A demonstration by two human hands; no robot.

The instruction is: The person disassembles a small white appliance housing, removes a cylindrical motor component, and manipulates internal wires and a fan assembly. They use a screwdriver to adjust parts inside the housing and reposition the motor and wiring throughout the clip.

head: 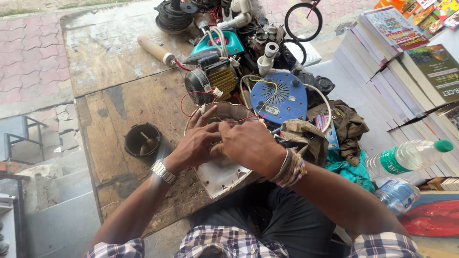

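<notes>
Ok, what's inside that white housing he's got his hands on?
Red wires run over the rim of the white housing, and bare white plastic shows near its lower edge. The left hand and right hand cover the middle, so what's there can't be seen.

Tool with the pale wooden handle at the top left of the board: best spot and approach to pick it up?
Grip the wooden handle mid-length, coming from above with fingers across its width. It lies flat on the wooden board, round and bare, its upper-left end free. Avoid the metal collar end, where the red wires and parts pile crowd in.

surface: worn wooden board | on it: black cup, wooden-handled tool
</notes>
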